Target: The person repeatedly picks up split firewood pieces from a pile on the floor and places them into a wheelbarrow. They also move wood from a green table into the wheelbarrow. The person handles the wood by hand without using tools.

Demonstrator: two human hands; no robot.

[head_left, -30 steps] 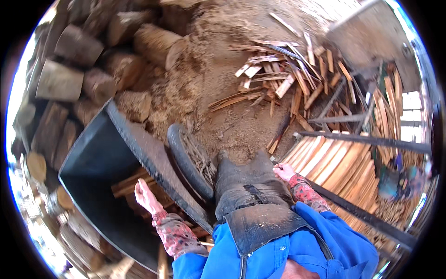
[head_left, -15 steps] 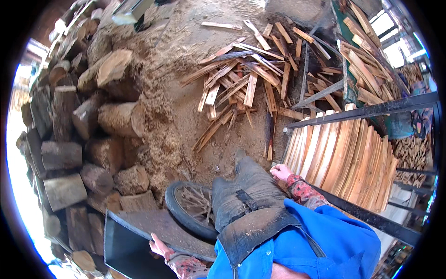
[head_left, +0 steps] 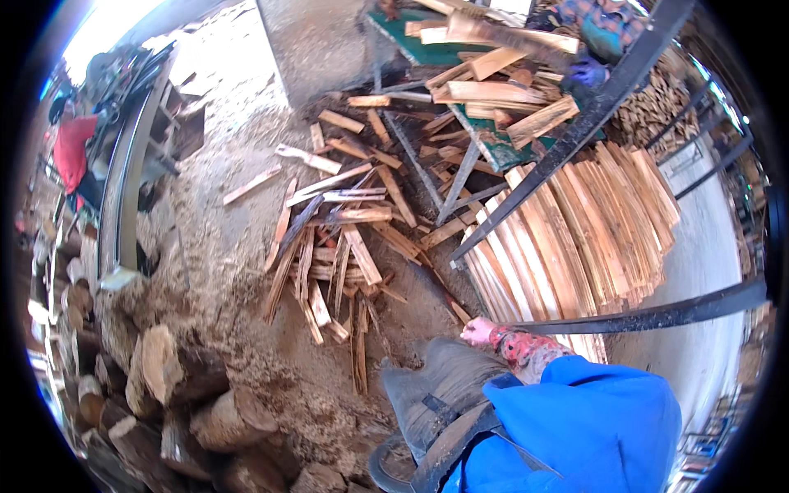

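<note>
Gripping the near black steel rail of the rack, your right hand sits at the rail's left end, wrist in a red patterned sleeve. The fingers look curled about the rail end, though the hand is small in the view and the hold cannot be told exactly. Your left hand is out of view. A blue jacket and a dark grey leather apron fill the near edge of the picture.

Just beyond the hand, a fanned stack of long, pale split wooden slats lies inside the rack, between the near rail and a second black steel bar that slants away to the far right. To the left of the stack, loose short pieces of split kindling lie scattered on the sawdust-covered ground. Farther off, a green-topped desk carries more cut wood pieces. A pile of round sawn logs occupies the near left. At the far left another person in a red top stands beside a grey machine frame.
</note>
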